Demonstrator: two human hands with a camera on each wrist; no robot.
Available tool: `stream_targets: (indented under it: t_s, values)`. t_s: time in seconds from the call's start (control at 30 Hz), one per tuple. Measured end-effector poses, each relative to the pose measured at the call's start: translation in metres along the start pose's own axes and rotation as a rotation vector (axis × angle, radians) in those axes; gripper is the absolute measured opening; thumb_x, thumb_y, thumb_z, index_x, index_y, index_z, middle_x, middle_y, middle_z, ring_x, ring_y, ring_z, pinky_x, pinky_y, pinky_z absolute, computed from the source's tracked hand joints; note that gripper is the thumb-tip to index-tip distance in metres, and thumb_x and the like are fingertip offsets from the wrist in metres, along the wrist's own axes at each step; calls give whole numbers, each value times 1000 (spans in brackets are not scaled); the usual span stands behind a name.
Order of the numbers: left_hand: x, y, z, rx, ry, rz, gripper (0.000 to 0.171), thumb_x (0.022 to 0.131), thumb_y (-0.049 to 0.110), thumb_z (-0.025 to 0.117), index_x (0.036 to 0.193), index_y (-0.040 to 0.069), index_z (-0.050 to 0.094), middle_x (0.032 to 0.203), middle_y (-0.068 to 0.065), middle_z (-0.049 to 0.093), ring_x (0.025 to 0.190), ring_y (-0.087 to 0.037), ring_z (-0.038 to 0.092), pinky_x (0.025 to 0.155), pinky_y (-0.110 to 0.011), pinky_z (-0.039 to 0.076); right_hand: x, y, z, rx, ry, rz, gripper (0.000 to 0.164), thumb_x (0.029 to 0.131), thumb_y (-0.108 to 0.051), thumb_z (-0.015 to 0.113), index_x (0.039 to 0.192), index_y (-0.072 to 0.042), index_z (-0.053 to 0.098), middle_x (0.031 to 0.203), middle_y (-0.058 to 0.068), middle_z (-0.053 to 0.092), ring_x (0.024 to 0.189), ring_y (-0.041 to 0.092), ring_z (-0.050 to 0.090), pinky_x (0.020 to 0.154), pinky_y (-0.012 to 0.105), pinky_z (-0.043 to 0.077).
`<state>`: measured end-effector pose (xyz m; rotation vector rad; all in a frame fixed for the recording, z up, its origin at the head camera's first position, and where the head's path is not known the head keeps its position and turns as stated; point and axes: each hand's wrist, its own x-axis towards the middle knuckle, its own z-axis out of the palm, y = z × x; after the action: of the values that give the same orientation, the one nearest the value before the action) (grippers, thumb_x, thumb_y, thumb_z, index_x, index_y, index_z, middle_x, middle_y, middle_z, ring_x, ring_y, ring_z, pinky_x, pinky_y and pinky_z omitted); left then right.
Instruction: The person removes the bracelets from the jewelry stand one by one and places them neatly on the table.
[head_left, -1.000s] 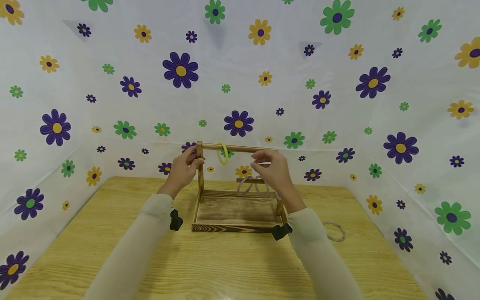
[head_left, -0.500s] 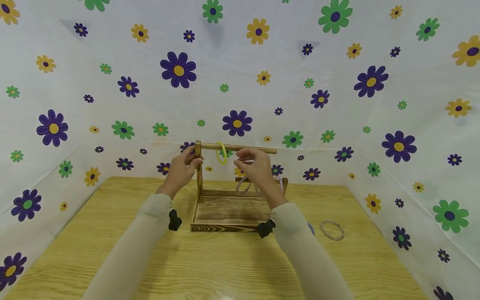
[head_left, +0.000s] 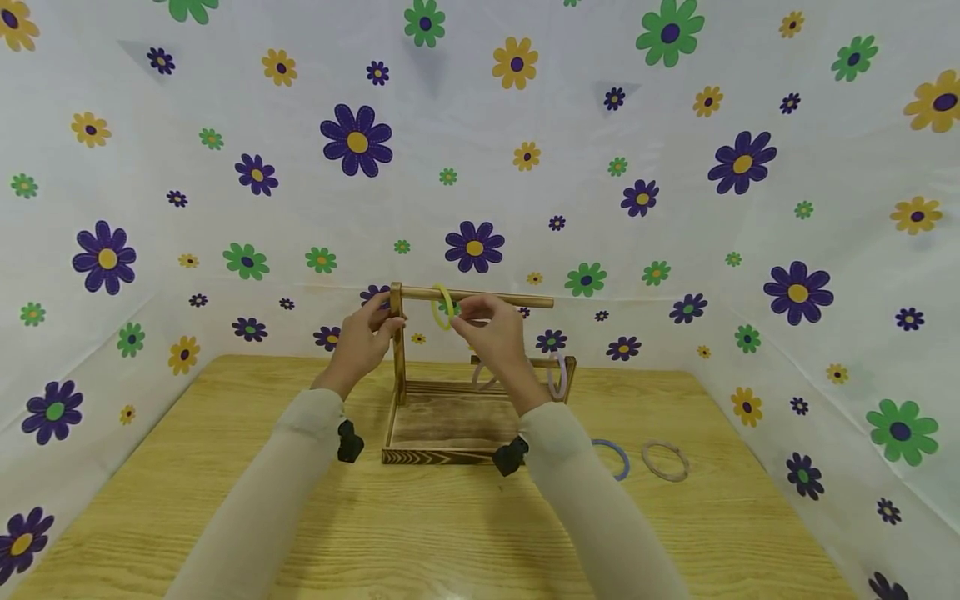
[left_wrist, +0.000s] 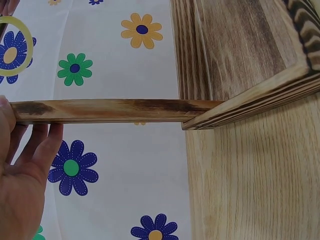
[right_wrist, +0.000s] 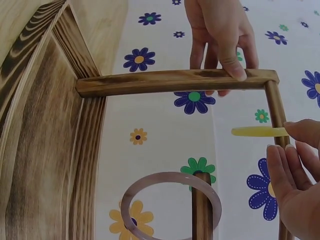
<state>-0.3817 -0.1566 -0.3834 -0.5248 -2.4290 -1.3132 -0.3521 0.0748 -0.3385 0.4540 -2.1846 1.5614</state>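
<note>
A wooden stand has a tall post, a long upper bar and a shorter lower bar over a shallow tray. With thumb in front and fingers behind, my left hand grips the post near its top. A yellow ring hangs on the upper bar, close to that post. My right hand is at the ring's right edge, its thumb on the ring and its curled fingers just below it in the right wrist view. Pale purple rings hang on the lower bar, partly hidden behind my right hand.
On the wooden table, right of the stand, lie a blue ring, partly covered by my right sleeve, and a pale brownish ring. A white flower-patterned sheet encloses the back and sides.
My right hand has moved left along the upper bar from its far end to the yellow ring. More of the blue ring now shows. My left hand stays on the post.
</note>
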Motion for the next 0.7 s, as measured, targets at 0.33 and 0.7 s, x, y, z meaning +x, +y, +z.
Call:
stream_targets:
  t_s: [0.33,0.7]
  values:
    - [0,0,0,-6,14,18,56,108,24,55,158,3,39,129,-24,71,128,-40,65,106,-54,54,2,-2,13,-8,75,-16,19,84,0,82,101,5,75,97,23,76,93,34,75,84,34,65]
    - [-1,2,-1,-4,7,-6,58,108,24,54,159,4,37,131,-23,69,130,-40,63,108,-54,52,4,-1,19,-59,108,-55,15,86,1,79,99,5,76,94,21,78,86,34,77,80,34,66]
